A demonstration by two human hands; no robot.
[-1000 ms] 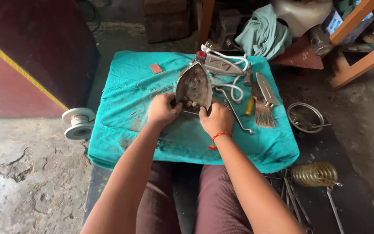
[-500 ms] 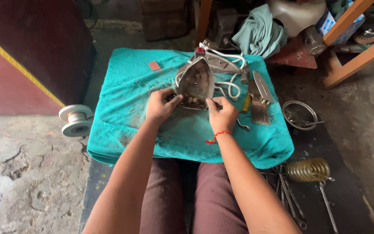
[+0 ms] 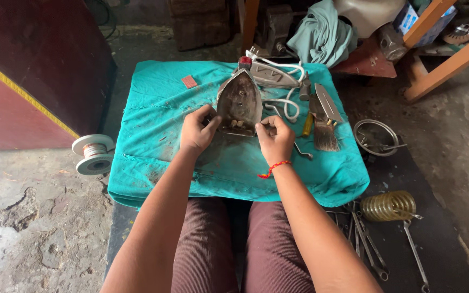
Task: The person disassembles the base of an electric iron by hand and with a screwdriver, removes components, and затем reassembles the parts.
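A dull grey, pointed metal soleplate of a clothes iron (image 3: 239,103) stood tilted up on its broad end near the middle of a bench draped in teal cloth (image 3: 153,135), its tip pointing away from the person. The left hand (image 3: 197,130) closed its grip on the plate's lower left corner, and the right hand (image 3: 276,139), with a red thread bracelet at the wrist, closed on the lower right corner. The plate looked stiff and fairly heavy, with a smooth face likely to slip, so the thick rear edge seemed the surest hold. Behind it lay a grey iron housing with a white cord (image 3: 278,78); to the right, a flat metal blade and a worn brush (image 3: 325,130). A wire spool (image 3: 93,153) sat on the cracked concrete floor at left, and a coiled yellow spring (image 3: 389,205) and spanners (image 3: 373,252) lay on the floor at right.
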